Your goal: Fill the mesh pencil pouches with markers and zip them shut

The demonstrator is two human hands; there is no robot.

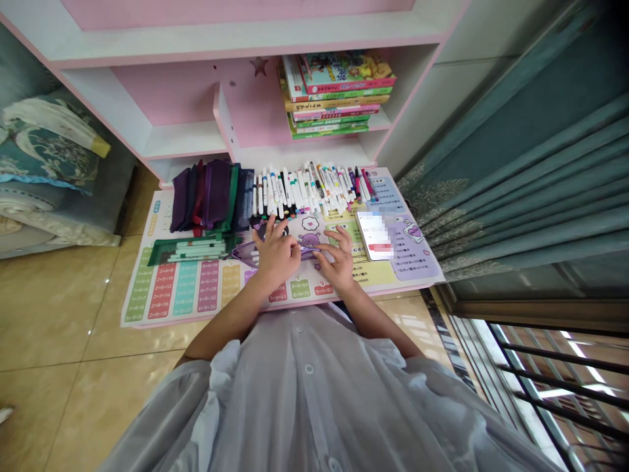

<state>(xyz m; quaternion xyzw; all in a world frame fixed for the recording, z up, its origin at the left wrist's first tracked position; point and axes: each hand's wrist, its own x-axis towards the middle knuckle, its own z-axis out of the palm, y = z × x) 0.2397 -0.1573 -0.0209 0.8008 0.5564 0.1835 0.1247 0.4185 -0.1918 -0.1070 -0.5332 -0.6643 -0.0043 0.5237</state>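
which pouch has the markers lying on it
The flat green pouch beside the left hand: white markers lie on it, while the purple pouches above it have none on them.

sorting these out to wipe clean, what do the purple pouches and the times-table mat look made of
The purple pouches look like matte woven fabric: they lie in soft folds with no shine. The times-table mat looks like smooth printed plastic or coated paper; its flat, lightly sheened surface leaves that open.

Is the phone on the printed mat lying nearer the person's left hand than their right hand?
No, the phone lies just beside the right hand, farther from the left hand.
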